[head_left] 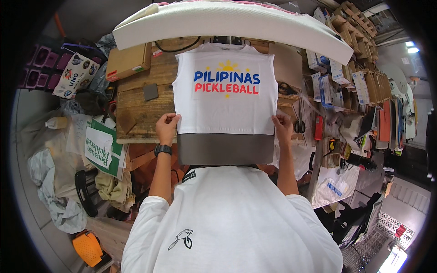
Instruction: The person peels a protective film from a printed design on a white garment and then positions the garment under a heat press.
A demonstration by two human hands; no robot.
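A white sleeveless shirt (225, 113) with a blue, red and yellow print lies flat over a dark grey platen (225, 149), whose near part sticks out below the hem. My left hand (167, 125), a dark watch on its wrist, pinches the shirt's lower left edge between thumb and fingers. At the lower right edge, my right hand (283, 126) grips the fabric the same way. The shirt's neckline points away from me, towards a dark metal part (227, 40) at the back.
A wooden table (145, 111) carries a cardboard box (129, 61), a small dark square (150, 92) and scissors (299, 126). A broad white padded piece (232, 22) overhangs the far side. Shelved boxes (337, 75) crowd the right; bags and a green sheet (107, 148) lie left.
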